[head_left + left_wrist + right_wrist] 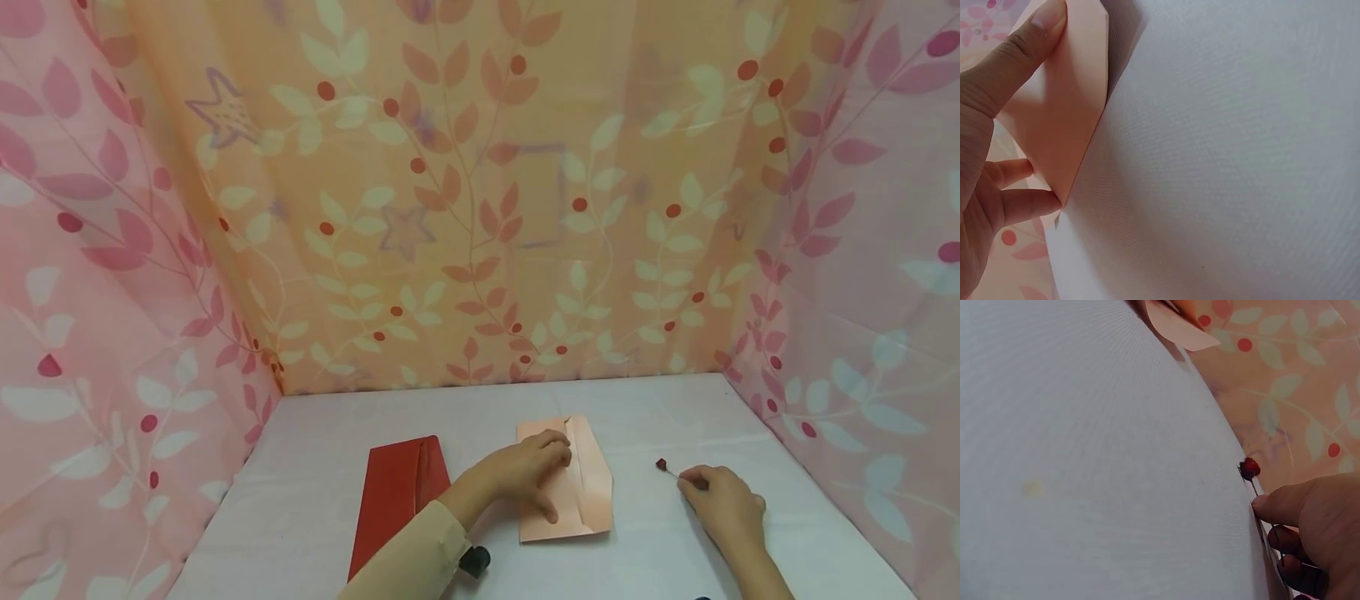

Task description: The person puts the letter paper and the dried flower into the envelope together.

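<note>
A pale pink envelope (596,475) lies on the white table with its flap out to the right. My left hand (528,471) rests across it, fingers spread toward its far part and thumb on the nearer part. In the left wrist view the thumb presses on the face of the envelope (1060,119), while fingertips touch its edge. To the right, my right hand (726,508) pinches the thin stem of a small dark red flower (661,464) between thumb and fingers. The right wrist view has the flower head (1249,468) just past the thumb tip, close over the table.
A red envelope (386,492) lies left of the pink one, partly behind my left forearm. A black object (475,561) is at the left sleeve's underside. Patterned cloth walls (465,192) enclose the white table (330,425) at the back and both sides.
</note>
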{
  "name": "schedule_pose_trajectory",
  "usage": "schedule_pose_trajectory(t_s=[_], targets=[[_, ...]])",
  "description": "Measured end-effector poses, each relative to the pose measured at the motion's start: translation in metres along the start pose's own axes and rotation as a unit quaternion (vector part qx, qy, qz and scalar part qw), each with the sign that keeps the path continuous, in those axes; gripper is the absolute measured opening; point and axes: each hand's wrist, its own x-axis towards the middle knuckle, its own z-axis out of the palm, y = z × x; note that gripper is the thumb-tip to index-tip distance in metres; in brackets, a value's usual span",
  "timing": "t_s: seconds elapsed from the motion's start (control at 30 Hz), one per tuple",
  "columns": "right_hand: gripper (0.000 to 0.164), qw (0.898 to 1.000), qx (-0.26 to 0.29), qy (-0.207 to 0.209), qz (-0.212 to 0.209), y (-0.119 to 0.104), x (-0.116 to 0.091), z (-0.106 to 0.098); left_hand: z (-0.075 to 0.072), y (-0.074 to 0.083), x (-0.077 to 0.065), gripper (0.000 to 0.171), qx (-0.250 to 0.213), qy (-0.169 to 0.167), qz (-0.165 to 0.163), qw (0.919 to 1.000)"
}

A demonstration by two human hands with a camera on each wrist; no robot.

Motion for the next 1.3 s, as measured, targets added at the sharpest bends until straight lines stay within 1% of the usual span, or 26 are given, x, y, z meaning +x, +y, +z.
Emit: schedule_pose_trajectory(t_s=[0.17, 0.47, 0.7, 0.8, 0.9, 1.0, 1.13, 1.3], targets=[[0.02, 1.0, 0.003, 0.006, 0.0, 0.0, 0.001, 0.001, 0.001, -0.002, 0.0, 0.079, 0.001, 0.002, -0.002, 1.0], [0.015, 0.999, 0.033, 0.037, 0.004, -0.004, -0.004, 0.002, 0.001, -0.002, -0.002, 0.079, 0.01, 0.008, 0.02, 0.9997], [0.015, 0.997, 0.06, 0.056, -0.007, -0.01, -0.007, -0.004, 0.001, -0.002, -0.002, 0.079, 0.004, 0.005, 0.011, 0.9999], [0.016, 0.997, 0.07, 0.043, -0.004, -0.013, -0.008, -0.007, 0.0, -0.001, -0.002, 0.079, 0.004, 0.005, 0.009, 0.9999], [0.019, 0.996, 0.084, 0.015, 0.008, -0.016, -0.01, -0.011, 0.0, 0.0, -0.002, 0.078, 0.005, 0.006, 0.012, 0.9999], [0.024, 0.994, 0.106, -0.007, 0.012, -0.018, -0.01, -0.014, 0.0, 0.001, -0.002, 0.078, 0.004, 0.007, 0.012, 0.9999], [0.03, 0.989, 0.145, -0.03, 0.014, -0.022, -0.01, -0.016, -0.002, 0.003, -0.003, 0.077, 0.003, 0.004, 0.008, 1.0], [0.032, 0.981, 0.189, -0.048, 0.018, -0.024, -0.009, -0.015, -0.003, 0.003, -0.001, 0.078, 0.01, 0.002, 0.009, 0.9999]])
